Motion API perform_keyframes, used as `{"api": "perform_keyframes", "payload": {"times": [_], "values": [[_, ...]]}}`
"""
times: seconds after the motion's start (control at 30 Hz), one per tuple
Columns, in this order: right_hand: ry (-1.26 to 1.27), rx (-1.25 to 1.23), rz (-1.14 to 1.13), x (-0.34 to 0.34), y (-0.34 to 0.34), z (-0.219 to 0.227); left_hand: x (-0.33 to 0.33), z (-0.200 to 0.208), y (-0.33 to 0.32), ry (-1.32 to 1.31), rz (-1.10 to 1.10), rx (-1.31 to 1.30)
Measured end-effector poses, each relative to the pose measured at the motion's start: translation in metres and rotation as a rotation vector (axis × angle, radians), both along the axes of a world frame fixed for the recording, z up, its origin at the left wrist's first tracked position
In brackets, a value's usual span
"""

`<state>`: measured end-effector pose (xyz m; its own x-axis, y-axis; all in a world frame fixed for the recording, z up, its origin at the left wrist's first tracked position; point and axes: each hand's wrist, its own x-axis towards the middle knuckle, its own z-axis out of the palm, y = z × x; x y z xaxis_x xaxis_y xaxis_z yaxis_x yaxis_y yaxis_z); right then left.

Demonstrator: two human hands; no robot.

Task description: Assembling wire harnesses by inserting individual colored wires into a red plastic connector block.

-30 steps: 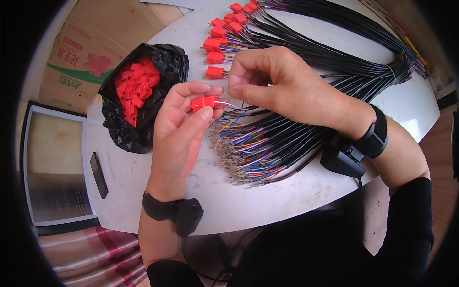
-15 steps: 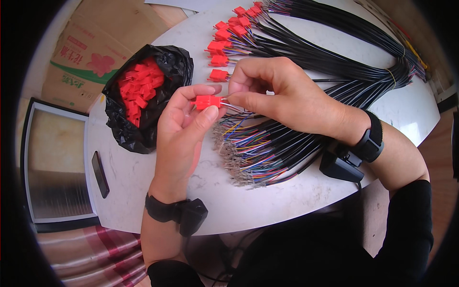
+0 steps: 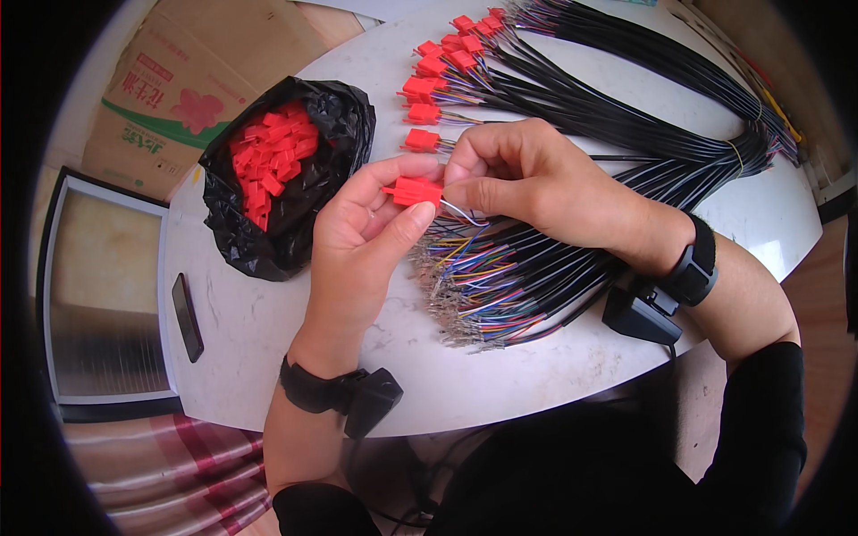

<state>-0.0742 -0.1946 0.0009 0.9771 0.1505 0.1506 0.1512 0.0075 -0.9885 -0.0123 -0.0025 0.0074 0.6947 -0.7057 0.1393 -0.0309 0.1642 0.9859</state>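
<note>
My left hand [image 3: 366, 228] pinches a red plastic connector housing [image 3: 414, 191] between thumb and fingers, above the wire bundle. At the housing's right end, my right hand [image 3: 545, 183] is closed in a pinch on a thin wire, its tip hidden by the fingers. A white wire [image 3: 461, 212] curves out of that end, below my right thumb. Under and beside the hands lie black-sheathed cables [image 3: 572, 268] with many coloured, bare-ended wires [image 3: 456, 295]. Farther back, several cables end in red connectors [image 3: 422, 113] laid in a row.
A black plastic bag [image 3: 344, 125] full of red housings [image 3: 273, 152] stands left of my hands. A phone [image 3: 188, 317] lies on the white table [image 3: 241, 357] near its left edge. Beyond are a cardboard box [image 3: 188, 71] and a framed panel [image 3: 107, 295]. Ties [image 3: 736, 157] gather the cables at right.
The view has shifted slightly. Both hands and the housing have moved a little to the right, and the white wire now bows out more visibly from the housing's end.
</note>
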Motion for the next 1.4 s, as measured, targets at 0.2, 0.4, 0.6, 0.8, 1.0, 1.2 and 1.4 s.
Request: {"api": "perform_keyframes", "payload": {"times": [0.2,0.4,0.6,0.8,1.0,1.2,1.4], "values": [[-0.039,0.012,-0.087,0.002,0.004,-0.004,0.004,-0.003,0.000,-0.071,0.049,-0.012],[-0.132,-0.102,-0.098,0.000,0.003,-0.003,0.002,-0.001,0.000,-0.001,0.060,-0.038],[-0.143,-0.263,-0.078,-0.003,0.002,0.004,0.003,0.001,0.002,-0.023,0.022,0.024],[-0.198,-0.291,-0.072,0.000,0.000,-0.001,0.003,0.003,0.003,-0.027,-0.017,0.078],[-0.160,-0.105,-0.074,0.004,-0.002,-0.001,-0.004,0.007,-0.004,-0.065,0.065,-0.016],[-0.152,-0.013,-0.101,0.005,-0.008,0.007,0.010,0.008,0.011,-0.362,0.329,-0.025],[-0.124,-0.031,-0.080,0.004,-0.011,0.009,-0.005,0.025,0.011,-1.234,0.174,0.356]]}}
